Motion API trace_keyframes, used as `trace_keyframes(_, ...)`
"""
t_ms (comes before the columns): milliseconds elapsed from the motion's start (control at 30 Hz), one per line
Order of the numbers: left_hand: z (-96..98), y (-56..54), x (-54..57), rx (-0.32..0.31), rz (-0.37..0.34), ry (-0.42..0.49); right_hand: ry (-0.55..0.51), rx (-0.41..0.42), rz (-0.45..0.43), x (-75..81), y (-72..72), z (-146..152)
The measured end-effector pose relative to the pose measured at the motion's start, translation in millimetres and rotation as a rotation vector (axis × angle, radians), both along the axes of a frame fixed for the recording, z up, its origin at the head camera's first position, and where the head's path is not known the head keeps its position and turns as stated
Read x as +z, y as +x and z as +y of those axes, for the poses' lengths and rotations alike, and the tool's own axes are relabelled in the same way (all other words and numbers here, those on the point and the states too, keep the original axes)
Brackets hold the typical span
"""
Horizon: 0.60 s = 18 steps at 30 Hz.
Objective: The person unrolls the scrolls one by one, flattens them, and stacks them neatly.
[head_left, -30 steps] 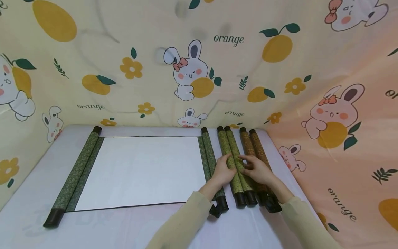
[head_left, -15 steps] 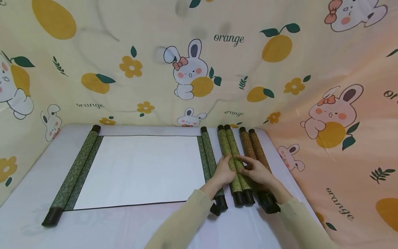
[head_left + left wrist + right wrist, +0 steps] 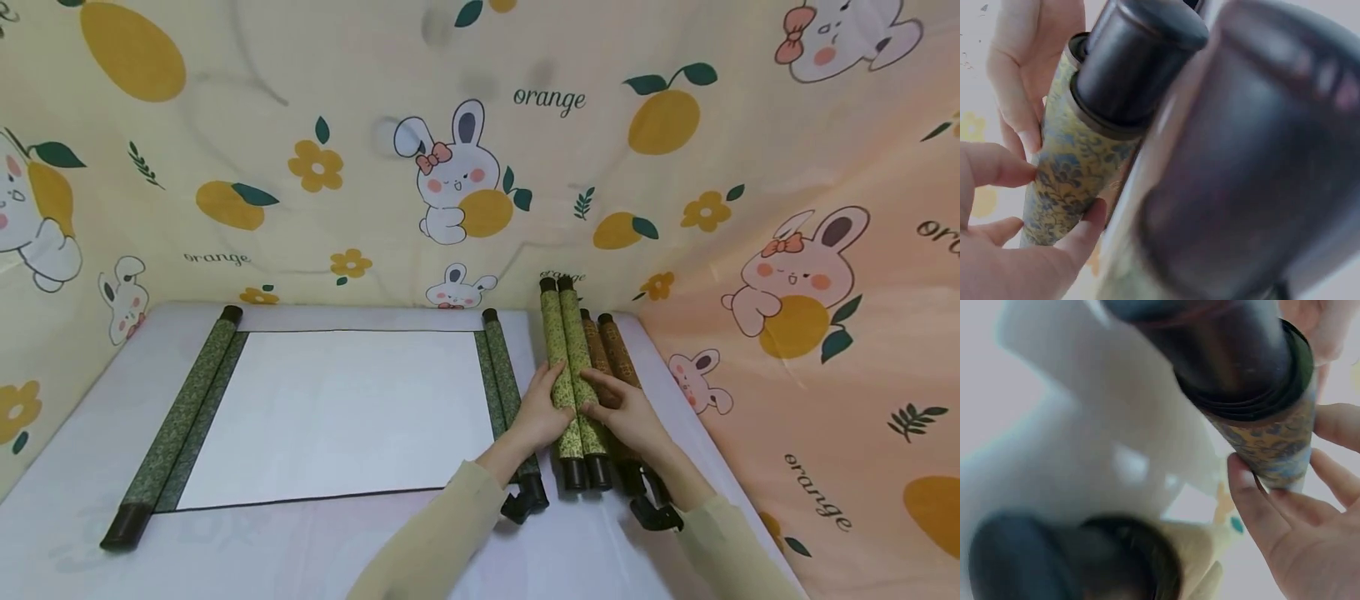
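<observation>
Both hands hold a yellow-green patterned scroll (image 3: 553, 329) with two side-by-side rolls and dark end knobs. My left hand (image 3: 538, 412) grips its left side, while my right hand (image 3: 633, 417) grips the right side. It appears raised off the table, its far end standing over the table's back edge. In the left wrist view, fingers and thumb of the left hand (image 3: 1029, 262) pinch the scroll (image 3: 1066, 187) below its dark knobs. The right wrist view has the right hand (image 3: 1322, 550) with thumb and fingers around the scroll (image 3: 1272, 450).
A dark green scroll (image 3: 180, 408) lies unrolled at left, its blank white sheet (image 3: 345, 408) spread flat. Its right roll (image 3: 504, 367) sits beside the left hand. A brown patterned scroll (image 3: 618, 346) lies under and beyond the right hand. Printed cloth (image 3: 375, 208) hangs behind the white table (image 3: 337, 550).
The yellow-green scroll has risen and shifted slightly right at its far end, with both hands on it. It now covers part of the brown scroll. The unrolled scroll has stayed in place.
</observation>
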State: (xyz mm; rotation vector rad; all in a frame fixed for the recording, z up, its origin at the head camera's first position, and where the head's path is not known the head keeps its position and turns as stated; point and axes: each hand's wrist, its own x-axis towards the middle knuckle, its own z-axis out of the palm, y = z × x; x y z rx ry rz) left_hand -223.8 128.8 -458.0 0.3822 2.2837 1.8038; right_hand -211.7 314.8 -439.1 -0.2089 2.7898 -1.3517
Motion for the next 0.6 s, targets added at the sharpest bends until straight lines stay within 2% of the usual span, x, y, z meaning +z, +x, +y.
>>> trace_keyframes(200,-25.7,1.6,7.9,-0.052,0.092,0.011,-0.070,-0.024,0.062,9.1,12.9,-20)
trace_keyframes(433,-73.1,7.1,19.7,-0.089,0.194,0.047,-0.260,0.035,0.139,13.0,19.9,-62)
trace_keyframes(600,-106.5,13.4,27.8,-0.098,0.239,0.091,-0.331,0.050,0.171,13.1,22.3,-93)
